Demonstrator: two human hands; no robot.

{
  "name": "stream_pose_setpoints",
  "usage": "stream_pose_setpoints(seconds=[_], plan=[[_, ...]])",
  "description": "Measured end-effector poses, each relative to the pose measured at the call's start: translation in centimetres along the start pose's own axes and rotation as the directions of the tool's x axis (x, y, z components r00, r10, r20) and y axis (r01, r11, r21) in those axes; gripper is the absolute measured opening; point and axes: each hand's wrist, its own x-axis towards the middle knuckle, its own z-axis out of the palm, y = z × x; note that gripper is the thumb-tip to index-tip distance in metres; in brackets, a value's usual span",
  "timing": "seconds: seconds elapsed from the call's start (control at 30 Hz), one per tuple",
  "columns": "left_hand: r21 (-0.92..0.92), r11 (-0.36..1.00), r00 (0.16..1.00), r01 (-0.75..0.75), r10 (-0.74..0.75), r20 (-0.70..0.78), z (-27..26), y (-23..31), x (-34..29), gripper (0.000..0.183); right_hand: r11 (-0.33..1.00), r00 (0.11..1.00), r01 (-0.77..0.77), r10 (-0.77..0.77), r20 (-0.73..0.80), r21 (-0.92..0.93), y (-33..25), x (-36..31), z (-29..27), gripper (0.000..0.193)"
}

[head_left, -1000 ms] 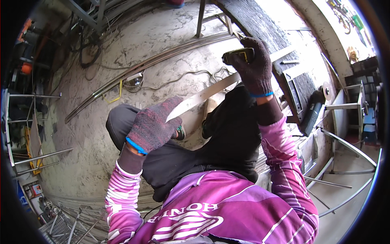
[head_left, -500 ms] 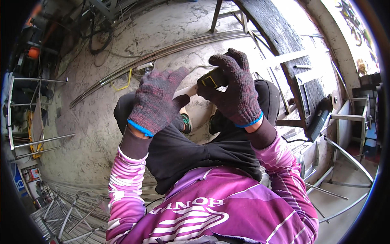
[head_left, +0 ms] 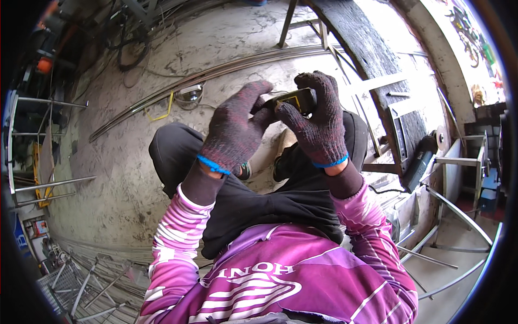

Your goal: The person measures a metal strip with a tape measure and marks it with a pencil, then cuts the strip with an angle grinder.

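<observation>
Above my knees, I hold a dark tape measure [head_left: 303, 99] with a yellow edge line. My right hand [head_left: 322, 129], in a dark knitted glove with a blue cuff, is closed around its right side. My left hand [head_left: 233, 128], gloved alike, has its fingers and thumb closed at the tape measure's left end. Both hands nearly meet there. No blade shows between them, and the left fingertips partly hide that end.
Long thin metal rods [head_left: 216, 69] cross the floor ahead, by a yellow bent bar [head_left: 168, 108] and a small round device [head_left: 190, 95]. To the right stands a dark worn bench [head_left: 372, 46], with an angle grinder [head_left: 421, 162] near its end. Metal frames [head_left: 48, 100] stand left.
My left hand has moved right, up to the tape measure. The pale blade strip seen between my hands before no longer shows. My right hand has turned the tape measure slightly.
</observation>
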Motion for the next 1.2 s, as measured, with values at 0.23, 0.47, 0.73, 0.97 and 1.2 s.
stream_pose_setpoints(seconds=[0.23, 0.47, 0.73, 0.97, 1.2], plan=[[-0.148, 0.975, 0.98, 0.164, -0.144, 0.141, 0.0, -1.0, 0.1, 0.041, 0.973, 0.99, 0.122, -0.106, 0.09, -0.196, -0.3, -0.5, 0.3, 0.061], [-0.153, 0.983, 0.981, 0.104, -0.075, 0.18, -4.2, -1.1, -0.9, 0.04, 0.923, 0.983, 0.175, -0.146, 0.108, -0.343, 0.1, -0.2, -0.4, 0.058], [0.074, 0.929, 0.863, 0.362, -0.364, 0.35, -12.4, -3.2, -4.3, 0.019, 0.947, 0.994, 0.086, -0.061, 0.092, -0.309, 1.4, 0.6, -2.7, 0.052], [0.17, 0.905, 0.792, 0.39, -0.423, 0.44, -12.1, -3.7, -3.4, 0.017, 0.927, 0.994, 0.061, -0.022, 0.106, -0.37, 2.2, 0.6, -3.5, 0.053], [0.092, 0.911, 0.827, 0.403, -0.405, 0.39, -11.7, -3.3, -3.0, 0.016, 0.917, 0.996, 0.074, -0.045, 0.082, -0.391, 3.1, 0.7, -3.9, 0.055]])
